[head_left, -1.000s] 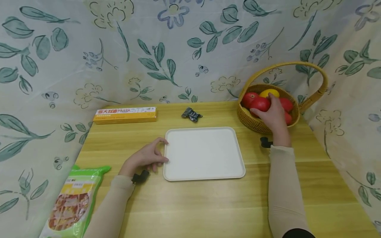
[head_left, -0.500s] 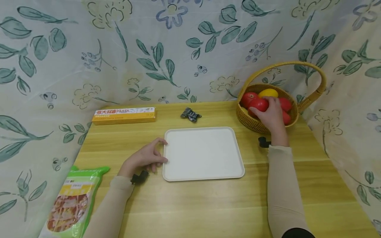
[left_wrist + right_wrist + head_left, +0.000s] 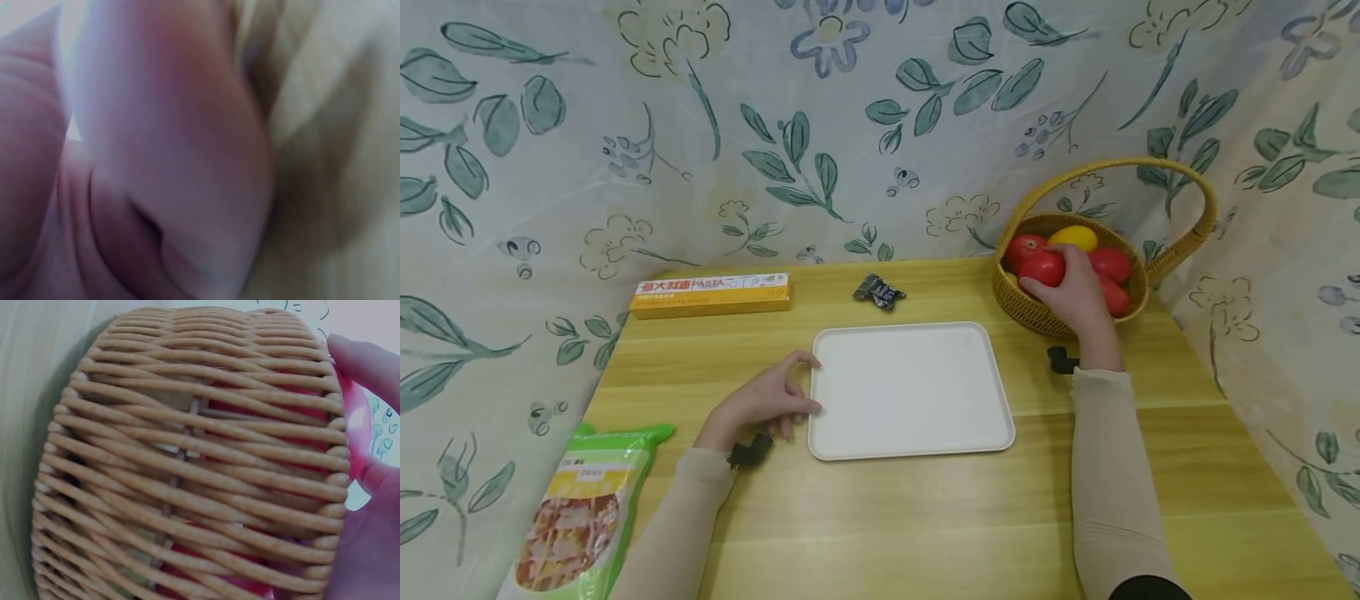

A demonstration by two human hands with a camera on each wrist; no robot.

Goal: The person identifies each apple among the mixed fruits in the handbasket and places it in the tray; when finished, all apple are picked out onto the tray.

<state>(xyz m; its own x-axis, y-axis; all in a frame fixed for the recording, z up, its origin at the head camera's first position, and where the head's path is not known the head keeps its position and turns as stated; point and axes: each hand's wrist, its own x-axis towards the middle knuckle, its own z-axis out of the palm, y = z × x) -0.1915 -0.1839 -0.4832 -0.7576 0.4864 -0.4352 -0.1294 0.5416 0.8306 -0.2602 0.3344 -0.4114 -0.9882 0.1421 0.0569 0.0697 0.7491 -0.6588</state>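
In the head view my right hand (image 3: 1075, 287) reaches into a wicker basket (image 3: 1026, 307) at the back right and grips a red tomato (image 3: 1042, 268), thumb on its near side and fingers over the far side. In the right wrist view the woven wall (image 3: 187, 444) hides most of that tomato (image 3: 358, 425). Other red tomatoes (image 3: 1109, 263) and a yellow lemon-like fruit (image 3: 1075, 237) lie around it. At the white tray (image 3: 910, 392), my left hand (image 3: 763, 396) touches the left rim with thumb and forefinger tips spread apart. Its wrist view is mostly blurred skin.
A yellow pasta box (image 3: 711, 296) lies at the back left, and a small black wrapped packet (image 3: 878, 292) behind the tray. A green-edged food bag (image 3: 576, 508) sits at the front left. The basket's tall handle (image 3: 1120, 164) arches over the fruit; a floral cloth (image 3: 820, 167) hangs behind.
My right fingers have come off the yellow fruit and closed round the tomato, which has shifted slightly left in the basket. My left hand and the tray have stayed in place.
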